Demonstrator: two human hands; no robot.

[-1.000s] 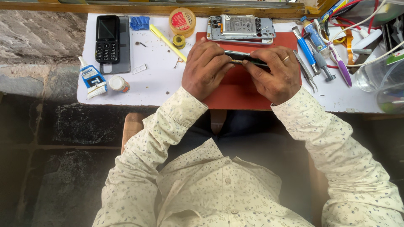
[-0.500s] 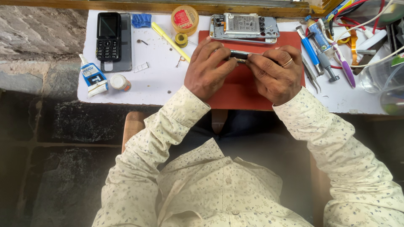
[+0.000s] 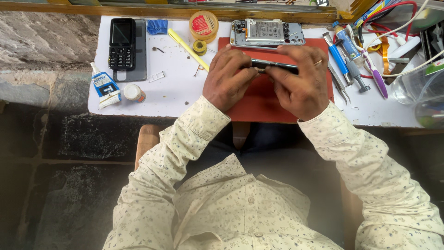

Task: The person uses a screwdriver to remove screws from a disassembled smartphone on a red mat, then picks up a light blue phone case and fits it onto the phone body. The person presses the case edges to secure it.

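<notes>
A white worktop [image 3: 185,97] runs across the top of the view, set against a wooden ledge, with a rough stone wall and dark floor to the left and below; the person sits at it in a pale patterned shirt. On the worktop lies a red mat [image 3: 259,104], and over it both hands meet on a thin dark panel [image 3: 273,65], held edge-on just above the mat. The left hand [image 3: 229,76] pinches its left end with fingers closed, and the right hand [image 3: 300,83], ring on one finger, grips the right part with fingers curled over it. Judging by this, the work looks to be midway: the opened phone body [image 3: 267,33] lies bare-backed at the mat's far edge, touching it, and the panel is not yet joined to it (whether it is being cleaned or pried I cannot tell). To the left lie a black keypad phone [image 3: 122,42], a yellow stick tool [image 3: 187,48], a round tin [image 3: 203,25], a glue tube [image 3: 105,85]; to the right, tweezers [image 3: 340,83] and screwdrivers [image 3: 347,53].
</notes>
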